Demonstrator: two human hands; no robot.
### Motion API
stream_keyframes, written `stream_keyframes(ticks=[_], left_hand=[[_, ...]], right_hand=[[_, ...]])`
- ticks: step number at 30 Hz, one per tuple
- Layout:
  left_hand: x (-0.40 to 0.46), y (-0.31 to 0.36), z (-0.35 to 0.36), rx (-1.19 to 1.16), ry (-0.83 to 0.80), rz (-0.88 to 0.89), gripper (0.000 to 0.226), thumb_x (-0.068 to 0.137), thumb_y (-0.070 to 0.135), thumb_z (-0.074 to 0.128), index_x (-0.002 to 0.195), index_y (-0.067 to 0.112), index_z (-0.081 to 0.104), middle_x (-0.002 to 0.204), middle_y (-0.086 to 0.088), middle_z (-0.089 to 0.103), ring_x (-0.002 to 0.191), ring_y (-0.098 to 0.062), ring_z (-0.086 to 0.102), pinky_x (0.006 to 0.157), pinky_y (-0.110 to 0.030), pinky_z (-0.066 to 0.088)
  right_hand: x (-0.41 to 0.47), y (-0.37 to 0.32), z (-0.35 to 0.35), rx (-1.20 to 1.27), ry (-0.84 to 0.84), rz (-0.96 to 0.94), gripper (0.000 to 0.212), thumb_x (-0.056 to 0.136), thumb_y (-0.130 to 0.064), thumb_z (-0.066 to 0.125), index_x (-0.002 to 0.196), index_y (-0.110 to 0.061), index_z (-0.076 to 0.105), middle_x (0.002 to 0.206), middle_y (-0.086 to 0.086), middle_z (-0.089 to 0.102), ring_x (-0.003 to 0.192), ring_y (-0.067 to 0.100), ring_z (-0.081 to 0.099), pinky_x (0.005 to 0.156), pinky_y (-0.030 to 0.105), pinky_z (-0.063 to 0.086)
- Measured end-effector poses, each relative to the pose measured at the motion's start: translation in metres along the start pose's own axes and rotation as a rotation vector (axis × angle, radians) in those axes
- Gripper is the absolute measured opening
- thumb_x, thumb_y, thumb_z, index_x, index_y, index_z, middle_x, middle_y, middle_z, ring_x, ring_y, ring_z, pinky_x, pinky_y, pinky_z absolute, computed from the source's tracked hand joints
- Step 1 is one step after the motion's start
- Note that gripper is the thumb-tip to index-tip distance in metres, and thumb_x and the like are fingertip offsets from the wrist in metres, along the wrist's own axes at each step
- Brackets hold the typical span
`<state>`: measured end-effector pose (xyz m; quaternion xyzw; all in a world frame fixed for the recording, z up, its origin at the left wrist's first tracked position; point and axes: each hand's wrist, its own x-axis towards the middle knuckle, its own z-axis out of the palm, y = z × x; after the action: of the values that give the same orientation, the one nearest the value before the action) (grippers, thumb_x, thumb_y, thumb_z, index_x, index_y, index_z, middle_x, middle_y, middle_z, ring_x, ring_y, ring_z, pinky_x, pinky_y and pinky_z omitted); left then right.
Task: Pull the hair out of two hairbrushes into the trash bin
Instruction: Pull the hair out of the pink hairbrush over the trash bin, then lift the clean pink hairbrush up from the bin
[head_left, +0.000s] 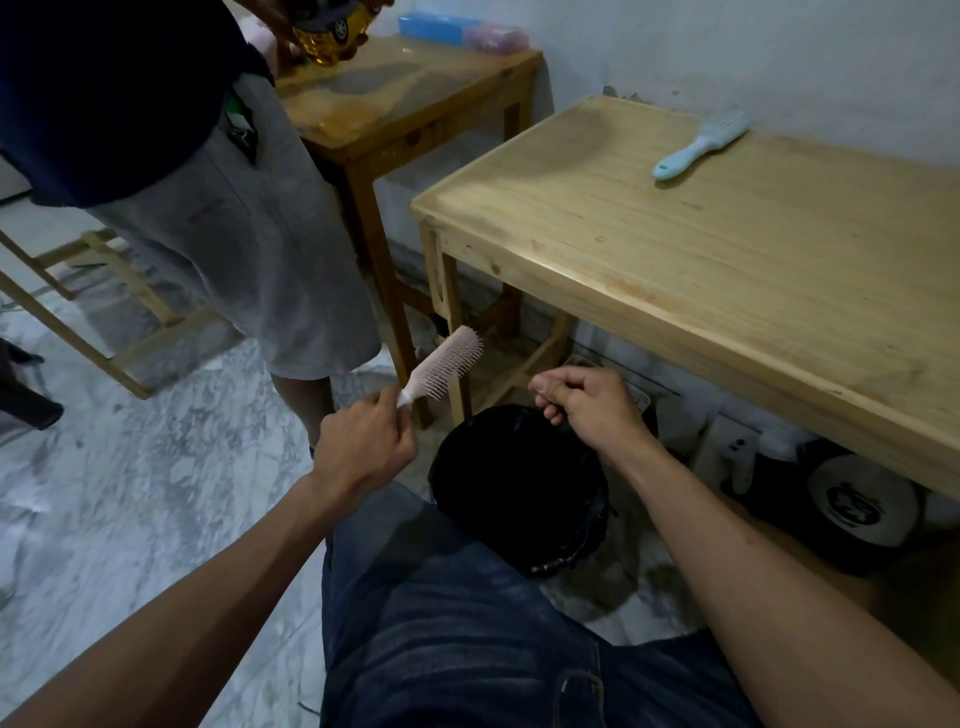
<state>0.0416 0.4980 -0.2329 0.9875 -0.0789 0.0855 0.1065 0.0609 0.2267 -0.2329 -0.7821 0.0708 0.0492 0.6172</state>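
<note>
My left hand (363, 447) grips the handle of a pink hairbrush (447, 366), its bristles turned to the right, up and to the left of the black trash bin (519, 488) on the floor. My right hand (587, 397) hovers over the bin's far rim with fingers pinched together; whether hair is between them I cannot tell. A light blue hairbrush (698, 145) lies on the light wooden table (675, 249) near the wall.
Another person in grey shorts (249, 234) stands at the left beside a darker wooden side table (405, 98). A helmet and white items (857, 509) sit under the light table. My knee in jeans (467, 623) is by the bin.
</note>
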Motion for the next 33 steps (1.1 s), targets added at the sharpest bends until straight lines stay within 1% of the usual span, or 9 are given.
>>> stream_keyframes(ticks=[4,7,10,12,17,19,23,27,33], left_hand=[[0.0,0.004,-0.003,-0.062,-0.007,-0.055,0.041,0.095,0.04,0.035,0.111,0.011,0.06,0.08,-0.002,0.06,0.057,-0.02,0.053,0.055,-0.03,0.043],[0.001,0.012,-0.006,-0.166,-0.018,-0.101,0.041,0.092,0.044,0.035,0.101,0.014,0.06,0.075,-0.004,0.062,0.06,-0.025,0.058,0.057,-0.037,0.049],[0.0,0.021,-0.011,-0.281,-0.033,-0.199,0.033,0.089,0.044,0.045,0.091,0.015,0.06,0.072,-0.006,0.065,0.063,-0.029,0.06,0.056,-0.04,0.047],[-0.003,0.025,-0.017,-0.346,-0.048,-0.237,0.026,0.087,0.041,0.057,0.094,0.017,0.062,0.071,-0.003,0.067,0.063,-0.027,0.063,0.057,-0.044,0.053],[-0.009,0.03,-0.038,-0.456,-0.001,-0.191,0.018,0.091,0.03,0.063,0.104,0.02,0.056,0.074,-0.002,0.069,0.059,-0.019,0.064,0.056,-0.048,0.055],[-0.01,0.035,-0.049,-0.495,0.061,-0.16,0.014,0.092,0.028,0.063,0.101,0.02,0.056,0.073,-0.001,0.069,0.057,-0.017,0.064,0.054,-0.047,0.055],[-0.005,0.051,-0.074,-0.584,0.16,-0.13,0.012,0.093,0.024,0.064,0.101,0.017,0.06,0.08,-0.001,0.071,0.062,-0.018,0.066,0.056,-0.049,0.056],[0.012,0.07,-0.096,-0.664,0.174,-0.037,0.017,0.094,0.023,0.065,0.109,0.016,0.062,0.087,-0.001,0.071,0.07,-0.019,0.067,0.064,-0.052,0.058],[0.059,0.124,-0.121,-0.648,0.186,0.134,0.039,0.089,0.017,0.065,0.127,0.011,0.067,0.111,-0.005,0.074,0.095,-0.02,0.067,0.083,-0.037,0.056]], right_hand=[[-0.007,-0.002,0.006,-0.146,-0.077,0.025,0.023,0.101,-0.033,0.06,0.089,-0.024,0.077,0.082,-0.001,0.076,0.072,0.01,0.07,0.073,0.033,0.06],[-0.013,-0.013,0.015,-0.327,-0.163,0.1,0.046,0.103,-0.057,0.04,0.112,-0.026,0.073,0.105,-0.003,0.074,0.089,0.013,0.072,0.081,0.036,0.062],[-0.013,-0.026,0.019,-0.483,-0.293,0.132,0.053,0.106,-0.054,0.031,0.147,-0.027,0.051,0.149,0.001,0.054,0.137,0.023,0.051,0.113,0.042,0.041],[-0.011,-0.035,0.019,-0.513,-0.328,0.116,0.057,0.105,-0.056,0.033,0.153,-0.027,0.044,0.16,0.0,0.043,0.149,0.021,0.036,0.12,0.042,0.029],[-0.002,-0.059,0.028,-0.329,-0.282,0.057,0.06,0.098,-0.064,0.045,0.146,-0.028,0.052,0.147,0.002,0.058,0.129,0.02,0.06,0.111,0.046,0.044],[0.002,-0.073,0.031,-0.144,-0.263,0.035,0.053,0.097,-0.056,0.056,0.138,-0.023,0.057,0.128,0.005,0.071,0.105,0.017,0.073,0.092,0.038,0.058],[0.0,-0.111,0.029,0.191,-0.191,-0.031,0.023,0.098,-0.026,0.067,0.113,-0.008,0.07,0.09,0.005,0.079,0.075,0.017,0.076,0.068,0.027,0.062],[-0.004,-0.141,0.008,0.314,-0.099,-0.074,0.01,0.097,-0.02,0.068,0.094,-0.011,0.072,0.076,0.003,0.078,0.07,0.016,0.074,0.063,0.025,0.062],[0.006,-0.177,-0.06,0.334,0.099,-0.074,0.021,0.098,-0.022,0.065,0.102,-0.002,0.071,0.082,0.008,0.077,0.078,0.023,0.075,0.078,0.038,0.063]])
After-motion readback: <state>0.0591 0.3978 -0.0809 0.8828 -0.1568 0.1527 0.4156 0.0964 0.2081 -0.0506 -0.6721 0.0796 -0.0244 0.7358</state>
